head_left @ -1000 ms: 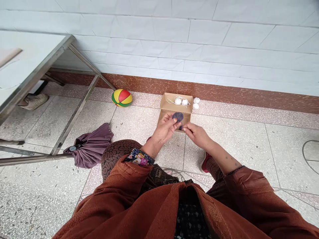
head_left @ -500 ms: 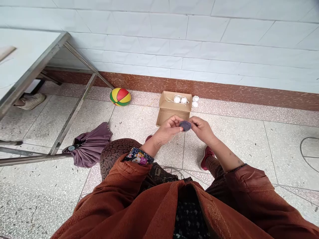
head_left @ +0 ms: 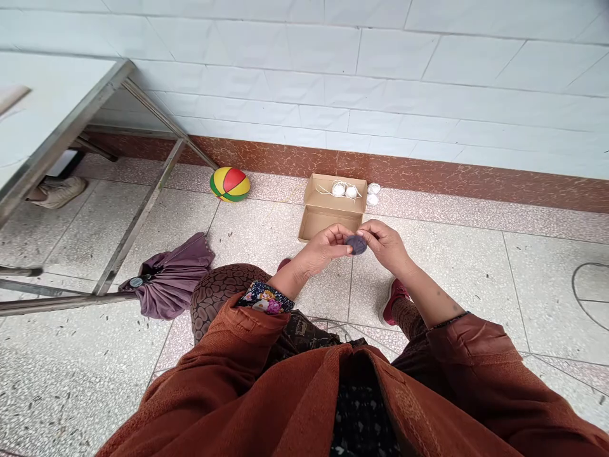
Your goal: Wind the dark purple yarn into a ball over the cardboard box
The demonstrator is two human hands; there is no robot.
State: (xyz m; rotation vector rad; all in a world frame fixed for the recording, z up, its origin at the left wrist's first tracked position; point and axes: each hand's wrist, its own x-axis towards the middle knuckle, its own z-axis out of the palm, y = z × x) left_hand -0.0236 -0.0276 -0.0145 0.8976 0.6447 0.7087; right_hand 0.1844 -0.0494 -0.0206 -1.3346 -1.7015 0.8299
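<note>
A small dark purple ball of yarn (head_left: 356, 245) is held in front of me, above the floor and close to the near edge of an open cardboard box (head_left: 323, 223). My left hand (head_left: 324, 249) grips its left side between thumb and fingers. At its upper right edge, the thumb and fingertips of my right hand (head_left: 383, 244) pinch together on the yarn; any loose strand is too fine to make out. In the back half of the box lie white yarn balls (head_left: 338, 189) with loose strands. More white balls (head_left: 373, 199) rest on the floor just right of it.
A red, yellow and green ball (head_left: 229, 185) lies near the wall. On the left stands a metal-framed table (head_left: 71, 120), with a folded purple umbrella (head_left: 174, 273) by its leg and someone's shoe (head_left: 59, 192) beneath. A thin cable (head_left: 578, 279) loops at right.
The purple yarn ball has shifted slightly right and down. My right fingertips have moved from its right side to its upper edge; my left hand keeps its grip.
</note>
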